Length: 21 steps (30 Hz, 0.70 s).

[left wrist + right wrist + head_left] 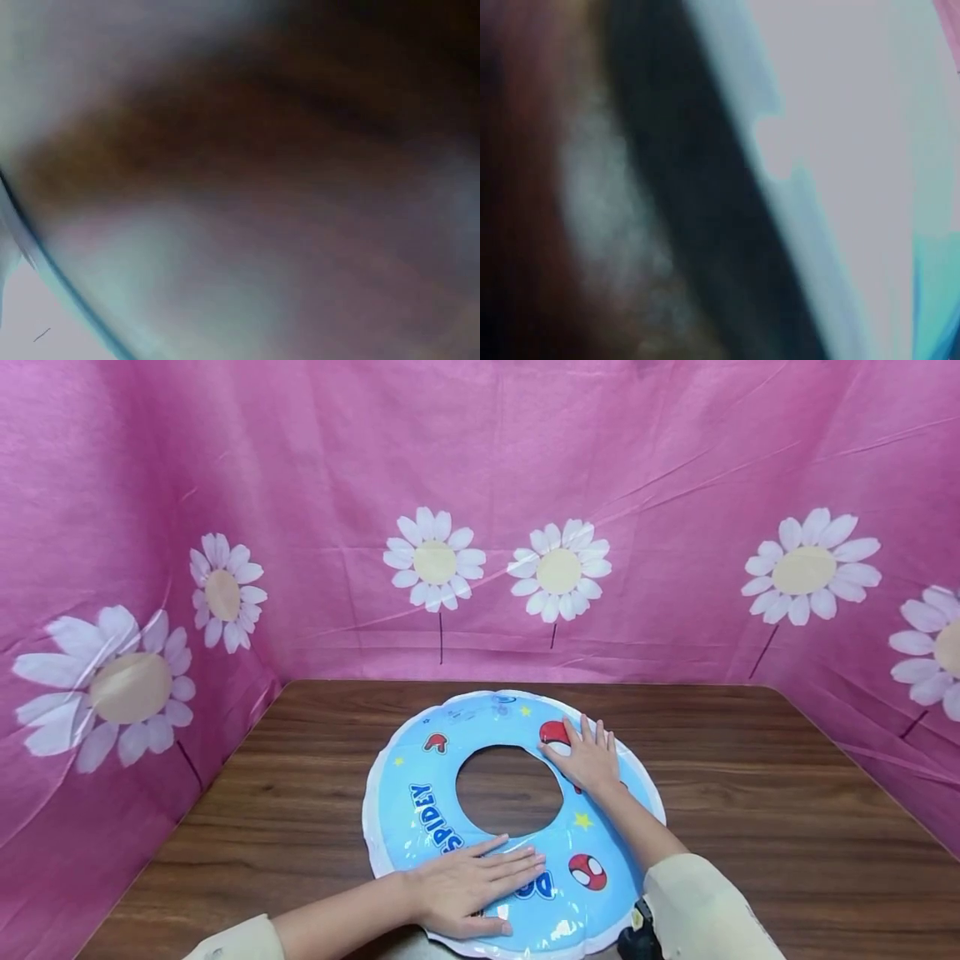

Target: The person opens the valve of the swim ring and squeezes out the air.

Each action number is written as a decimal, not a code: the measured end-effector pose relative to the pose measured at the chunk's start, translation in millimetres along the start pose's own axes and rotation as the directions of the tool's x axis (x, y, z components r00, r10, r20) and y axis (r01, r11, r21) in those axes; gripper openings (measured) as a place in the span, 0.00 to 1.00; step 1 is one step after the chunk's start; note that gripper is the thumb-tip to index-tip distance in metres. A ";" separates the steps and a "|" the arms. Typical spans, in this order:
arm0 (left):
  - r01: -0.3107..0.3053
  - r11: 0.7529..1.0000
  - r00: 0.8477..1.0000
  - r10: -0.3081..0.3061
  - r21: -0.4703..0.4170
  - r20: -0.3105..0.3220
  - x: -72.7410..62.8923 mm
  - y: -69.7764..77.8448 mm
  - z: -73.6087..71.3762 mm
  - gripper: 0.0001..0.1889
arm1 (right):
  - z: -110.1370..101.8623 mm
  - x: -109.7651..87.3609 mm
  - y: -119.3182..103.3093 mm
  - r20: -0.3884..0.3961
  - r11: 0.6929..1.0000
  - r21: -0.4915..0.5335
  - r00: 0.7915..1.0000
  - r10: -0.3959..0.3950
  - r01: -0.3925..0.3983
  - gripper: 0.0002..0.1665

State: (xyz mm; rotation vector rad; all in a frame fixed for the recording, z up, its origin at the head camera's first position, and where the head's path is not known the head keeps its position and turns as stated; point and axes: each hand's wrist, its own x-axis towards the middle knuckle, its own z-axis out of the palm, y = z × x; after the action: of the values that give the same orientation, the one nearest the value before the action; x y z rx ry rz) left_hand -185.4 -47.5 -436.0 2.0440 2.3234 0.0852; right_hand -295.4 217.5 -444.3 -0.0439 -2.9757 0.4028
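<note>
A blue inflatable swim ring (420,768) with a white rim lies on the wooden table, printed with letters, stars and red mask faces. It looks slack, with a wrinkled edge. My left hand (476,885) rests flat on its near side, fingers straight and covering part of the lettering. On the ring's right side my right hand (588,757) lies with fingers spread over a red print. Through the ring's round hole the tabletop shows. Both wrist views are too blurred to show the hands; pale and blue patches appear at their edges.
The brown wood-grain table (750,793) extends on both sides of the ring. Behind and beside it hangs a pink cloth (495,452) printed with white daisies. A small black object (639,935) sits by the right sleeve at the table's near edge.
</note>
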 end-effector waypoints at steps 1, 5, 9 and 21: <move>0.011 1.000 1.000 -0.011 -0.021 -0.011 -0.2 0.4 -2.5 0.35 | 0.1 -0.1 0.1 0.003 1.000 -0.004 1.000 0.000 0.000 0.52; 0.047 0.968 0.989 -0.079 -0.247 -0.122 -0.9 0.3 -18.8 0.37 | -0.1 -0.2 0.7 -0.001 1.000 -0.012 1.000 0.000 0.000 0.52; 0.174 0.927 0.924 -0.270 -0.332 -0.269 3.3 -8.2 -34.2 0.36 | -2.5 0.5 2.1 -0.009 1.000 -0.013 1.000 0.004 -0.004 0.53; 0.804 0.594 0.546 -0.758 -0.032 -0.356 1.5 -121.4 -8.2 0.46 | 2.0 1.4 1.5 0.009 1.000 -0.010 1.000 0.004 -0.004 0.52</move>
State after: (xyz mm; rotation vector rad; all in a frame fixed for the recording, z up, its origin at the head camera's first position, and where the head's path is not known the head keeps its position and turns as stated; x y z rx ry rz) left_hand -306.2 -61.6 -436.5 0.8330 3.3069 0.2580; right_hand -297.0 218.4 -446.5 -0.0486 -2.9874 0.3904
